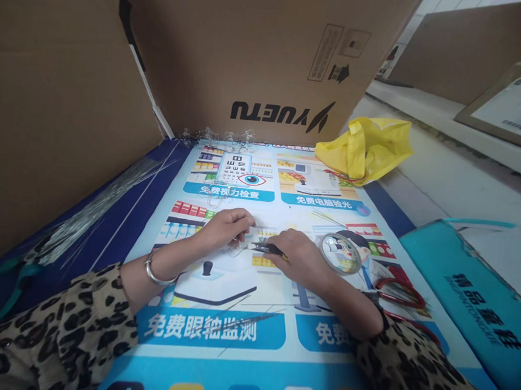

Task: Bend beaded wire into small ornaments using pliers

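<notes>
My left hand [229, 227], a silver bangle [155, 271] at its wrist, pinches a small piece of bent thin wire [239, 249] over the middle of the printed sheet. Wrapped in my right hand [298, 256] is a pair of dark-jawed pliers [266, 248], their tips pointing left at the wire. The wire's exact shape is too fine to make out. Beside my right hand lies a round clear dish or tape roll [340, 253]. Red-handled scissors [399, 292] rest near my right forearm, partly covered by it.
Loose wire strands [98, 201] lie on the blue cloth at left, by teal-handled scissors [23, 275]. Wire pieces [209, 135] line the foot of the large cardboard box [250, 60]. A yellow bag [368, 148] sits back right, and a teal box [469, 287] at right.
</notes>
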Demonstrator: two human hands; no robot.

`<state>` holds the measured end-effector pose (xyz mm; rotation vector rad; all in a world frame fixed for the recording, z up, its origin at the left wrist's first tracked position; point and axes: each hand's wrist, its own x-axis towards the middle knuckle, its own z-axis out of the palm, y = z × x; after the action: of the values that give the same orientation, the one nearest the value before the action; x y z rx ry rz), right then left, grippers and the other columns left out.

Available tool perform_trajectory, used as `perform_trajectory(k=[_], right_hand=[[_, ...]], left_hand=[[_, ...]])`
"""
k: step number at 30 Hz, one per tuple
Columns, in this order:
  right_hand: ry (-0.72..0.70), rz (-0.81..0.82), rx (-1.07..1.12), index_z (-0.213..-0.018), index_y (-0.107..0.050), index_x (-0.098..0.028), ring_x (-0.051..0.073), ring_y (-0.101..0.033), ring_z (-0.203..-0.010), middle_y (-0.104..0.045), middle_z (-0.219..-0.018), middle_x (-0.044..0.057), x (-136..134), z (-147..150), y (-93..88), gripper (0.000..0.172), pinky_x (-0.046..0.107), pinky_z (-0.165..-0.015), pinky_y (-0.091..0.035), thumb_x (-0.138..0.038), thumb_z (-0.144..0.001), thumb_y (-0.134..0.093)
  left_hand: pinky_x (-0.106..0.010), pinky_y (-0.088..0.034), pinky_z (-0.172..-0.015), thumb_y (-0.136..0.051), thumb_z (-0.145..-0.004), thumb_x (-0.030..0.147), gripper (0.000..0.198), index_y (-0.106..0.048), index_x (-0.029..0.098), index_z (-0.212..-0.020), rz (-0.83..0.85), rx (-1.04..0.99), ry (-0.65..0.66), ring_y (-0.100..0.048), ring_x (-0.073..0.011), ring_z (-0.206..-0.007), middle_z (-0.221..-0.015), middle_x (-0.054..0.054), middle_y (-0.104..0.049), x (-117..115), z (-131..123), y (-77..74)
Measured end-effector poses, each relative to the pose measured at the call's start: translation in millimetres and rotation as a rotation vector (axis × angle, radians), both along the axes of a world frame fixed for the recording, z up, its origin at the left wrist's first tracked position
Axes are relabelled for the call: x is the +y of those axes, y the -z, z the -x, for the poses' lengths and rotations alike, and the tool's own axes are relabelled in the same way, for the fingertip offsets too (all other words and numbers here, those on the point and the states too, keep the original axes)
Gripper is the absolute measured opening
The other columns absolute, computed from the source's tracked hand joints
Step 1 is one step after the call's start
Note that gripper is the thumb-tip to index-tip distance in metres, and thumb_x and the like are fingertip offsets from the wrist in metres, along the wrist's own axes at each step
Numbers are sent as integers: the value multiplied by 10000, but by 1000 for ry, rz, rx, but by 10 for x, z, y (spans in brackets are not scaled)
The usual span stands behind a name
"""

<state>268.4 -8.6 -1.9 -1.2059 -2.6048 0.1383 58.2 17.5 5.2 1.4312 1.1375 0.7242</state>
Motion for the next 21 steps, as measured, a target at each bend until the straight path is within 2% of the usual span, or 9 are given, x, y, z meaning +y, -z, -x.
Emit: perform_trajectory(k=[6,10,12,15,18,21], right_hand=[[-1,20,-26,-969,-593,-185,180,-519,-845,-609,-849,58,-14,32,-33,254,290,-741,-372,-383,-850,-488],[-8,18,-13,-997,-585,-188,180,-524,-855,-609,-864,63,-12,31,-26,276,295,-746,-369,-397,-851,-482],[-7,14,-3,-1005,-584,-192,184,-527,-861,-611,-869,65,-6,26,-15,279,300,-748,-371,-400,-848,-485],[-7,13,4,-999,-587,-193,189,-529,-872,-615,-875,64,0,20,-2,269,307,-755,-373,-391,-844,-492],[-7,27,13,-989,-592,-185,188,-528,-865,-619,-874,64,-20,31,-8,268,308,-761,-371,-387,-839,-502],[-73,99,32,-971,-603,-189,174,-529,-854,-624,-865,56,-79,74,-47,257,291,-751,-360,-387,-839,-506]], left_hand=[[-189,-365,-463,-471,-809,452,317,-579,156,-776,-61,69,36,-476,-86,-486,-556,16,-518,-13,-5,20],[-214,-417,-580,-503,-791,391,223,-586,186,-818,-219,147,-84,-534,-123,-651,-713,-4,-582,9,5,26],[-231,-426,-667,-515,-781,355,196,-593,193,-861,-309,138,-172,-539,-142,-766,-829,-18,-597,40,22,35],[-245,-419,-720,-519,-773,322,196,-585,185,-897,-364,109,-262,-530,-151,-820,-897,-31,-594,88,49,66],[-247,-412,-726,-515,-774,297,178,-579,188,-899,-368,103,-266,-526,-147,-818,-893,-26,-587,107,61,104],[-236,-404,-705,-505,-778,277,148,-581,196,-876,-351,77,-241,-520,-134,-790,-853,-9,-580,99,56,124]])
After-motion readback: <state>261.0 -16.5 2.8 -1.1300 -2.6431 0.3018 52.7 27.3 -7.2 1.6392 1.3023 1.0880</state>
